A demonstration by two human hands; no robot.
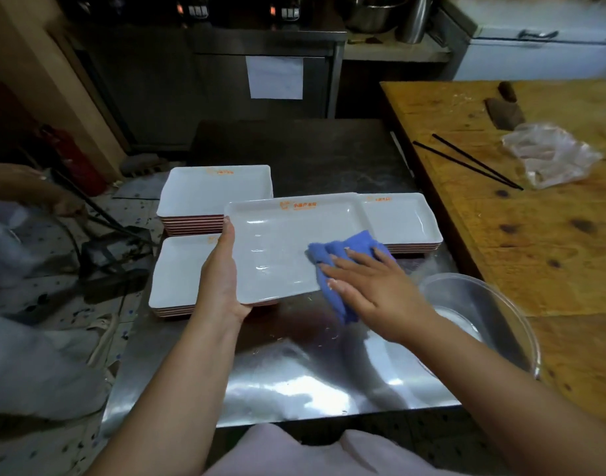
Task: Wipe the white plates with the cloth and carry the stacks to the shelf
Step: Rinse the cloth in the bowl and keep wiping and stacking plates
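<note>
- Plate (288,245), one, lifted at frame centre: my left hand (222,273) grips its left rim. Looks stiff, light, glossy, likely slippery; rim hold seems safest.
- Cloth (342,266), one, soft: my right hand (373,283) presses it with fingers straight.
- Stacks, three: lower left (178,280), upper left (205,190), right (401,218).

Restaurant kitchen, steel worktable (294,389), stacked plates (215,190), cleaver (504,111)

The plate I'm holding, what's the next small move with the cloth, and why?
Probably sweep the blue cloth leftward across the plate. The right hand presses it at the right edge, and the left hand steadies the other side.
</note>
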